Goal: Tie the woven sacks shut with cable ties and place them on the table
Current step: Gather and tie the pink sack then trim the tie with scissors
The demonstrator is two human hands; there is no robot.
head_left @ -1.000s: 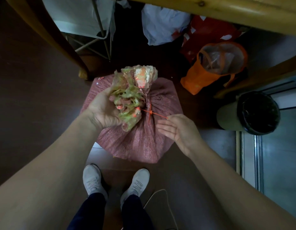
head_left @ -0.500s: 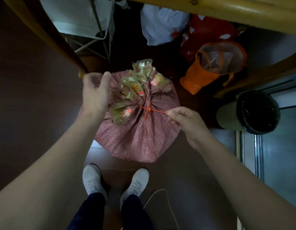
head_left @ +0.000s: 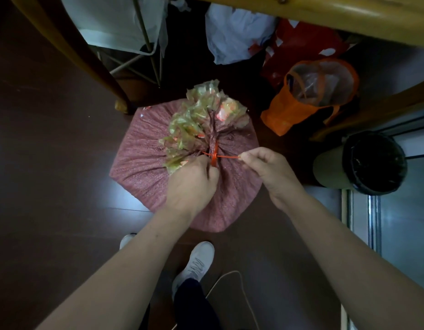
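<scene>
A full pinkish-red woven sack [head_left: 144, 167] stands on the dark floor in front of my feet. Its gathered mouth [head_left: 204, 120] fans out above a red cable tie [head_left: 214, 156] looped round the neck. My left hand [head_left: 192, 179] grips the neck just below the tie, fingers curled round the bunched fabric. To the right, my right hand [head_left: 265, 163] pinches the tie's free tail, which runs taut from the tie's head. The wooden table [head_left: 349, 17] edge crosses the top of the view.
An orange mesh-topped bag [head_left: 308, 98] lies right of the sack, with white and red bags behind it. A black-lined bin [head_left: 368, 163] stands at the right. A wooden table leg [head_left: 70, 48] slants at upper left beside a metal-framed stand. A cord trails by my shoes.
My left hand came off the sack's upper left side and now grips the neck beside the tie. The right hand stays on the tie's tail, still holding it out to the right.
</scene>
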